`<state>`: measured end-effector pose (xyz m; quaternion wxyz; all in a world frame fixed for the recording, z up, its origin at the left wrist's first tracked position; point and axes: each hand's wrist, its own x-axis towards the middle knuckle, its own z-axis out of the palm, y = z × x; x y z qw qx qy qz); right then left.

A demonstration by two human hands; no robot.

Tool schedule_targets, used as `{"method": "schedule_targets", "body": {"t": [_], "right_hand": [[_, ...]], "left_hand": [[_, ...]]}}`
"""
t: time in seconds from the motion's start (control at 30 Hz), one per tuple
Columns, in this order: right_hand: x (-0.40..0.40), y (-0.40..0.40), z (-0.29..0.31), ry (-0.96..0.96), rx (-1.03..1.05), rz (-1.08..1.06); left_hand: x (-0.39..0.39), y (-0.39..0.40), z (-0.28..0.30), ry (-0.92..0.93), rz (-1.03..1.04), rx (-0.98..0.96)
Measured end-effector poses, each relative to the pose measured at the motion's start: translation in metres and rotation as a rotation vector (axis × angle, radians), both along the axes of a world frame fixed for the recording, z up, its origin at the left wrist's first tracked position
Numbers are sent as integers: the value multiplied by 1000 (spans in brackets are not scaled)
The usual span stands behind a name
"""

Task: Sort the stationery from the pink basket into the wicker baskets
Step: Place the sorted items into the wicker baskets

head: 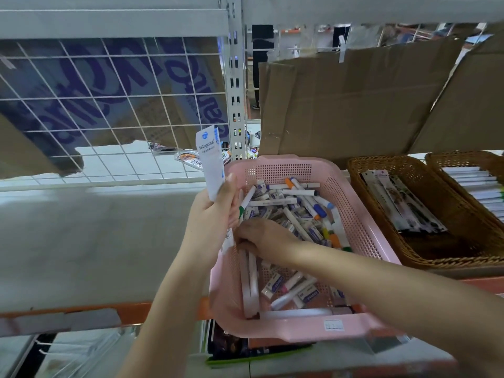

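Observation:
The pink basket [362,219] stands on the shelf, filled with several white markers [296,223] with coloured caps and small eraser packs [271,286]. My left hand [212,216] holds a bunch of long white packets [211,162] upright at the basket's left rim. My right hand [261,238] reaches down into the basket's left side, fingers curled around white items there; what exactly it grips is hidden. To the right stands a wicker basket [450,257] holding flat packaged stationery [401,200]. A second wicker basket [447,159] at far right holds white markers [480,186].
Cardboard sheets [354,99] lean behind the baskets. A white wire grid [109,105] closes the back left, with a grey shelf post [236,91] between. Grey shelf surface [95,241] lies to the left of the pink basket; an orange shelf edge [131,309] runs along the front.

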<state>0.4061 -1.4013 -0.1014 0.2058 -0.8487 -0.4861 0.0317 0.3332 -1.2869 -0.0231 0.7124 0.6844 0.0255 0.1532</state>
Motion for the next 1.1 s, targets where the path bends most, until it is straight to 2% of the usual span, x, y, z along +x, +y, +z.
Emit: {"method": "schedule_targets", "body": {"t": [0.2, 0.33, 0.5, 0.67, 0.87, 1.1], "right_hand": [[8, -8, 36, 84, 131, -101], [10, -32, 73, 310, 416, -263], [5, -50, 111, 582, 758, -263], [0, -52, 134, 714, 866, -233], [-16, -42, 150, 817, 1033, -150], [-33, -29, 147, 781, 1068, -180]], "left_hand": [[1, 2, -2, -1, -15, -26], [1, 4, -4, -1, 6, 0], [2, 3, -5, 39, 34, 40], [0, -5, 0, -27, 42, 102], [-6, -18, 0, -65, -131, 160], [-5, -23, -11, -72, -58, 202]]}}
